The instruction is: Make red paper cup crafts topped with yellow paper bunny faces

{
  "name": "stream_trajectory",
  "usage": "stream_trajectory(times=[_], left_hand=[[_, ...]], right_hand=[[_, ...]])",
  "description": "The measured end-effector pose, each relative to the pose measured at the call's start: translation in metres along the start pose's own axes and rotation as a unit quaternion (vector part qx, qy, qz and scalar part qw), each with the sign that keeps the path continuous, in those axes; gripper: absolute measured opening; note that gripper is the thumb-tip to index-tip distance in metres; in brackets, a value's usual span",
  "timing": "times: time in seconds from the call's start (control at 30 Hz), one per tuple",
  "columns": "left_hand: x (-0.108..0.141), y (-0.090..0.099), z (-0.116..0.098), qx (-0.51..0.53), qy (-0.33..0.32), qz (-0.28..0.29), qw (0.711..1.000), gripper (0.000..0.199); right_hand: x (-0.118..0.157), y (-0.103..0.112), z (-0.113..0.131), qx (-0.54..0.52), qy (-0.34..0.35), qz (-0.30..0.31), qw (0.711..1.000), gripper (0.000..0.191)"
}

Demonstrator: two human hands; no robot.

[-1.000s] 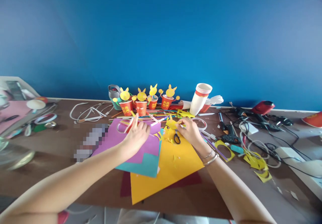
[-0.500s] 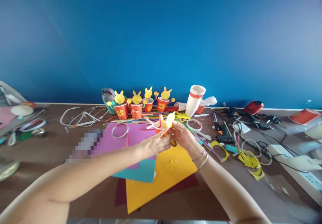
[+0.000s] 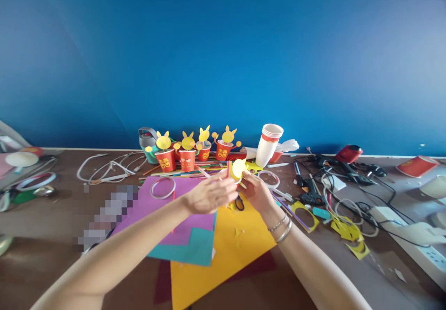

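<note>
My left hand (image 3: 212, 192) is raised over the middle of the table, its fingers stretched out toward the right and the back of the hand facing the camera. Just beyond it my right hand (image 3: 257, 190) pinches a yellow paper head with pointed ears (image 3: 239, 168). The paper cup beneath that head is mostly hidden behind my left hand, so I cannot tell whether the hand touches it. Scissors with dark handles (image 3: 239, 203) lie below my hands, on the orange-yellow sheet (image 3: 223, 263).
Several red cups with yellow eared figures (image 3: 188, 160) stand by the blue wall, left of stacked white cups (image 3: 268, 148). Purple paper (image 3: 139, 217) lies at left; a glue gun (image 3: 311, 189), cables and a power strip (image 3: 414, 245) are at right.
My left hand has come off its grip on the red cup, and its fingers have straightened. The yellow head in my right hand now faces the camera more. The view has shifted slightly.
</note>
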State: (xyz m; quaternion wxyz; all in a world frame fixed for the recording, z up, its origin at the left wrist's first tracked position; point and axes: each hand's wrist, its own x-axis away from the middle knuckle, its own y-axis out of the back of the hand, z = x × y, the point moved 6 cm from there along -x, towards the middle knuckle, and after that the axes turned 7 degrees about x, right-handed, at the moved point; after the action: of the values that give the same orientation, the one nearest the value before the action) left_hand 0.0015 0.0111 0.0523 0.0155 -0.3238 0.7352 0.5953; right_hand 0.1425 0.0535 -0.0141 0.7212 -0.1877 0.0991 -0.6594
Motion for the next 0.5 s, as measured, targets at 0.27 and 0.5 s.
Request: stream_trajectory(times=[0.27, 0.5], left_hand=[[-0.011, 0.031, 0.045, 0.118, 0.267, -0.165, 0.942, 0.036], [-0.02, 0.044, 0.055, 0.21, 0.293, -0.042, 0.932, 0.039]], right_hand=[[0.006, -0.006, 0.004, -0.045, -0.01, -0.001, 0.999, 0.026], [0.011, -0.014, 0.01, -0.03, 0.012, 0.007, 0.999, 0.025]])
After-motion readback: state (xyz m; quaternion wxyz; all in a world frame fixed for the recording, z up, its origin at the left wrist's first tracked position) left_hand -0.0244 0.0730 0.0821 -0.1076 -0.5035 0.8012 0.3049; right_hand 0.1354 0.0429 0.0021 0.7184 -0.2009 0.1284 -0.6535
